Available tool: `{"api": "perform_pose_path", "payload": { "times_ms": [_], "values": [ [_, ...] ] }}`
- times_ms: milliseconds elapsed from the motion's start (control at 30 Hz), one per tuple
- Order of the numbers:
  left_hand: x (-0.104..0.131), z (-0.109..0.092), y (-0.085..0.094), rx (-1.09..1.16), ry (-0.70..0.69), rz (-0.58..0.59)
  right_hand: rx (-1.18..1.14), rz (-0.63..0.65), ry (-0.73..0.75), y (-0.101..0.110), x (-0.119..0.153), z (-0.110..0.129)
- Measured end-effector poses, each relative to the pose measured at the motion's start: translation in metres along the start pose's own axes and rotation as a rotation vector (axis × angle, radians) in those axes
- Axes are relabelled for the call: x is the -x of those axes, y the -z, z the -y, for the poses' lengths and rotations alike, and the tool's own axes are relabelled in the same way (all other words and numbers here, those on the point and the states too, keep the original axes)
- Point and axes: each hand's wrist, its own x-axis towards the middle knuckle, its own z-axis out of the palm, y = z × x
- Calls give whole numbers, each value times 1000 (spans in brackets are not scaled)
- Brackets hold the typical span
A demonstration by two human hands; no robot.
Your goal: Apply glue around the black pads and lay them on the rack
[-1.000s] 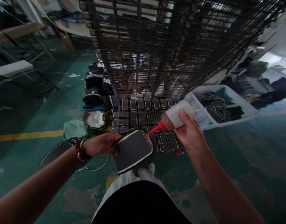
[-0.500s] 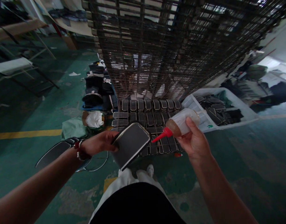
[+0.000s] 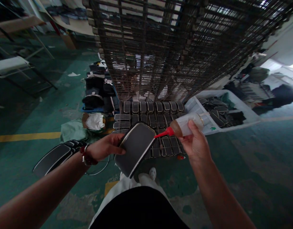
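Observation:
My left hand point(image 3: 110, 148) grips a dark grey panel point(image 3: 134, 146) with rounded corners by its left edge, thumb on top. A pale line of what looks like glue runs along the panel's border. In my right hand point(image 3: 196, 141) is a glue bottle point(image 3: 187, 124), translucent with brown contents, tipped to the left. Its red nozzle point(image 3: 164, 132) points at the panel's upper right corner and appears to touch the edge there. Below the hands, similar pale-edged panels point(image 3: 152, 121) lie in rows on a wire rack shelf.
A tall stack of wire racks point(image 3: 146, 47) rises right ahead. On the right stands a white bin point(image 3: 242, 122) with dark pieces in it. More panels point(image 3: 53, 157) sit at lower left, near a green sack point(image 3: 72, 128) and a pile of black goods point(image 3: 96, 86).
The red nozzle has come to the panel's corner from just beside it. My left hand has turned the panel slightly, and my right hand has moved a little left with the bottle.

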Motion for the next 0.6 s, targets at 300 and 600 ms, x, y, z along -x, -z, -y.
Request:
{"api": "perform_pose_path", "payload": {
  "times_ms": [300,600],
  "values": [
    [-3,2,-10,100,-33,15,-26,-39,41,2,5,-5],
    [-7,0,-19,176,-29,-91,7,-50,23,1,25,-12]
  ]
}}
